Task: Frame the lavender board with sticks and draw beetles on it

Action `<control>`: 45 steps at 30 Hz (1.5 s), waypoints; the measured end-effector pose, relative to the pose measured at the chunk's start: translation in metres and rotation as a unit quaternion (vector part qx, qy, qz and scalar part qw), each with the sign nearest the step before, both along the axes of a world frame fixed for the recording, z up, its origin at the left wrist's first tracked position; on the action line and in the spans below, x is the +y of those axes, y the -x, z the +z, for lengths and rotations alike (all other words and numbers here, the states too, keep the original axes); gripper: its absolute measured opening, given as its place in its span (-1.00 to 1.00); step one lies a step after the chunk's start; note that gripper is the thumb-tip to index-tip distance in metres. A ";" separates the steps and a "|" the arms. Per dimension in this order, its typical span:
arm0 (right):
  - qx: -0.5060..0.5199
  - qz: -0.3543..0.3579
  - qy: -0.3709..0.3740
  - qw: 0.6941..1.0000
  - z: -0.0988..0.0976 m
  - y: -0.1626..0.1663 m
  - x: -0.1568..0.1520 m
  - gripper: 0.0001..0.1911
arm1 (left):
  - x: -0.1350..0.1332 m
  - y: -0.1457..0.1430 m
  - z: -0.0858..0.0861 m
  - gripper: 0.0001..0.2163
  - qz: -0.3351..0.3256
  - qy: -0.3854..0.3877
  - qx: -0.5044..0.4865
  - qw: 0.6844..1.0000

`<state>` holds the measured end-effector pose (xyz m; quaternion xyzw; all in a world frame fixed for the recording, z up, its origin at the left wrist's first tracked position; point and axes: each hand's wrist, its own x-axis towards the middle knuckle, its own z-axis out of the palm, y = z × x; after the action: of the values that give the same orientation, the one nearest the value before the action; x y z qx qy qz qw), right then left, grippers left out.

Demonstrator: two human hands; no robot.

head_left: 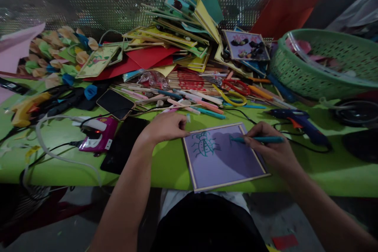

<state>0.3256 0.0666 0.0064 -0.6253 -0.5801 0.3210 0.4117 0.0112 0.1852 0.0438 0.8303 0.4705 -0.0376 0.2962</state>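
A purple card with a thin wooden frame (227, 161) lies at the near edge of the green table (165, 165). A teal beetle drawing (204, 144) sits in its upper left corner. My left hand (167, 126) rests curled on the table, its fingertips pressing the card's top left corner. My right hand (270, 145) is closed round a teal pen (260, 139), whose tip points left over the card's upper right area, to the right of the beetle.
Behind the card lie several pens, scissors (236, 91), a blue glue gun (298, 120) and a heap of coloured cards (177, 35). A green basket (319, 67) stands at the back right. Phones (125, 143), a pink device (99, 136) and cables lie at the left.
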 end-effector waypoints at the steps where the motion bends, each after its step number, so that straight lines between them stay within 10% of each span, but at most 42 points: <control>1: -0.001 -0.001 -0.001 1.000 0.000 0.000 0.000 -0.71 | 0.000 0.000 0.000 -0.73 0.000 0.000 0.001 1.000; 45: 0.062 0.020 0.030 0.997 -0.001 -0.002 -0.004 -0.60 | -0.002 -0.001 0.006 -0.73 0.005 0.006 0.002 1.000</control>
<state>0.3280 0.0629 0.0058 -0.6044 -0.5560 0.3845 0.4216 0.0126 0.1833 0.0500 0.8262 0.4750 -0.0406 0.3002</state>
